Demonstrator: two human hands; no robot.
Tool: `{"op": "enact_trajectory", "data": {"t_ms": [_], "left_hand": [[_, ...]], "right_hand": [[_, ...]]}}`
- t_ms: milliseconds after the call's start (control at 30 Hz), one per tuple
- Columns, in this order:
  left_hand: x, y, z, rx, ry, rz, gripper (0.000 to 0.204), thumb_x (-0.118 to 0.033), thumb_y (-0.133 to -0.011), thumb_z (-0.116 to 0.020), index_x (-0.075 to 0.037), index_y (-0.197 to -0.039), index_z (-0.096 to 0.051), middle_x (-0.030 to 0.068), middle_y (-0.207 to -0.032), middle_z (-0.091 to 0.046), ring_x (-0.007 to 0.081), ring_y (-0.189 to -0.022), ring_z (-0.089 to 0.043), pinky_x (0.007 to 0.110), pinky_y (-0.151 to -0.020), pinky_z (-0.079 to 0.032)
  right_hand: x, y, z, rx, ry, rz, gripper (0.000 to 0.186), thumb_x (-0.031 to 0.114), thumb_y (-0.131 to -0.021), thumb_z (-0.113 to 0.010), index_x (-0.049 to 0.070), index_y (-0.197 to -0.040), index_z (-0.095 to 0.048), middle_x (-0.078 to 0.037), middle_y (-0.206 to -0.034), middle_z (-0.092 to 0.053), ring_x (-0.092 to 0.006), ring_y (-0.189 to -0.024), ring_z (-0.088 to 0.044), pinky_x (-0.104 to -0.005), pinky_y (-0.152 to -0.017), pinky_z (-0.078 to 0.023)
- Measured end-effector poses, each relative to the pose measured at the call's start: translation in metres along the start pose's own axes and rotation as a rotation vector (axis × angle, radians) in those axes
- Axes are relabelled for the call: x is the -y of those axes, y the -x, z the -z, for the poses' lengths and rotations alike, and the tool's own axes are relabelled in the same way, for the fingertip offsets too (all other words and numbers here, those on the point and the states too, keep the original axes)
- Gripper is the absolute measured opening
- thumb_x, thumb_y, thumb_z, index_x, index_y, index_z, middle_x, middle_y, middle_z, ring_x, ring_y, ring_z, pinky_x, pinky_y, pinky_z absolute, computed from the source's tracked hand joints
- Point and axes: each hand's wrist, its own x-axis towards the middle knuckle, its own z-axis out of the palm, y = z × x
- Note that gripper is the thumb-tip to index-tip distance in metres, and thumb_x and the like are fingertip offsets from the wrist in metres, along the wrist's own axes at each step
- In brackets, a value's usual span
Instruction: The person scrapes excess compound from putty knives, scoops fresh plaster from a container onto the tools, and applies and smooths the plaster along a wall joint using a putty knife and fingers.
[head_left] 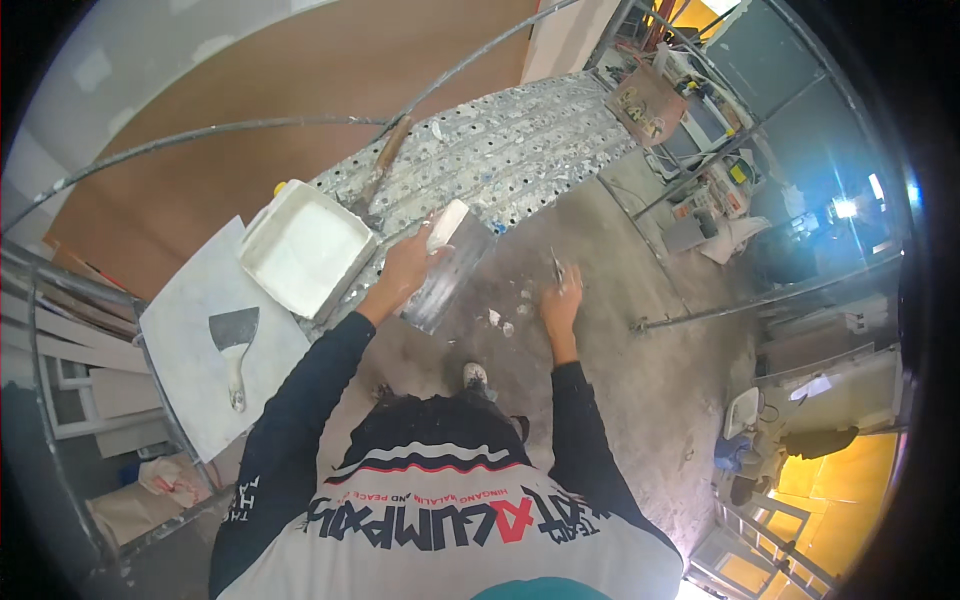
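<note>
My left hand (405,268) is closed around the pale handle of a flat plastering trowel (447,285), its wide metal blade smeared with white. In my right hand (563,303), to the right over the floor, is a slim metal blade (556,264), seen nearly edge-on; its exact kind does not show. A square white tub (352,272) of smooth white compound (305,243) stands just left of my left hand. Farther left, a broad putty knife (235,335) with a whitened handle lies on a white board (185,345).
A perforated metal scaffold plank (500,130), spattered white, stretches away ahead. On it lies a wooden-handled tool (385,165). Scaffold tubes (460,70) cross ahead and at both sides. White lumps (501,322) dot the concrete floor (640,400). A cardboard box (648,105) sits at the far end.
</note>
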Motion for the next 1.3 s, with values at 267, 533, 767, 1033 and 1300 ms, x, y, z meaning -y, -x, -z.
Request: {"op": "enact_trajectory", "data": {"t_ms": [267,533,767,1033,1300], "left_hand": [[-0.071,0.023,0.079,-0.344,-0.003,-0.436,0.044,-0.036,-0.078,-0.077,-0.001,-0.103,-0.066,0.0167,-0.093,-0.067,0.0372,-0.08,-0.065,0.045,-0.069,-0.052],[0.003,0.019,-0.011,-0.225,-0.43,-0.548,0.034,-0.012,-0.082,-0.059,-0.019,-0.112,-0.071,0.0043,-0.124,-0.061,0.0267,-0.118,-0.055,0.049,-0.101,-0.042],[0.006,0.03,-0.019,-0.309,-0.275,-0.184,0.049,-0.006,-0.075,-0.069,-0.023,-0.121,-0.072,0.0131,-0.132,-0.055,0.0374,-0.116,-0.047,0.047,-0.102,-0.038],[0.017,0.044,-0.025,-0.225,-0.342,-0.151,0.061,0.005,-0.08,-0.057,-0.011,-0.139,-0.055,0.0173,-0.143,-0.045,0.0417,-0.124,-0.041,0.047,-0.108,-0.038],[0.028,0.044,-0.034,-0.227,-0.289,-0.179,0.062,0.006,-0.084,-0.049,0.006,-0.145,-0.039,0.0184,-0.149,-0.04,0.0414,-0.14,-0.033,0.045,-0.115,-0.034]], "right_hand": [[-0.027,0.052,0.055,0.088,-0.209,-0.203,0.026,-0.002,-0.081,-0.061,-0.006,-0.107,-0.059,-0.024,-0.099,-0.059,-0.0445,-0.095,-0.058,-0.0485,-0.082,-0.046],[-0.024,0.021,0.062,-0.009,-0.124,0.132,0.031,-0.004,-0.078,-0.062,-0.006,-0.109,-0.058,-0.024,-0.105,-0.059,-0.0463,-0.098,-0.056,-0.0517,-0.088,-0.046],[0.068,0.027,0.049,0.387,-0.21,0.387,0.048,-0.005,-0.065,-0.062,0.002,-0.112,-0.061,-0.017,-0.116,-0.059,-0.0369,-0.11,-0.055,-0.045,-0.093,-0.044],[0.101,0.042,0.038,0.524,0.027,0.553,0.031,0.008,-0.077,-0.061,0.004,-0.108,-0.059,-0.012,-0.105,-0.056,-0.0304,-0.108,-0.056,-0.0412,-0.091,-0.044],[0.132,0.054,0.025,0.566,0.138,0.524,0.03,0.011,-0.082,-0.059,0.002,-0.11,-0.057,-0.013,-0.106,-0.057,-0.0311,-0.111,-0.056,-0.0412,-0.093,-0.044]]}}
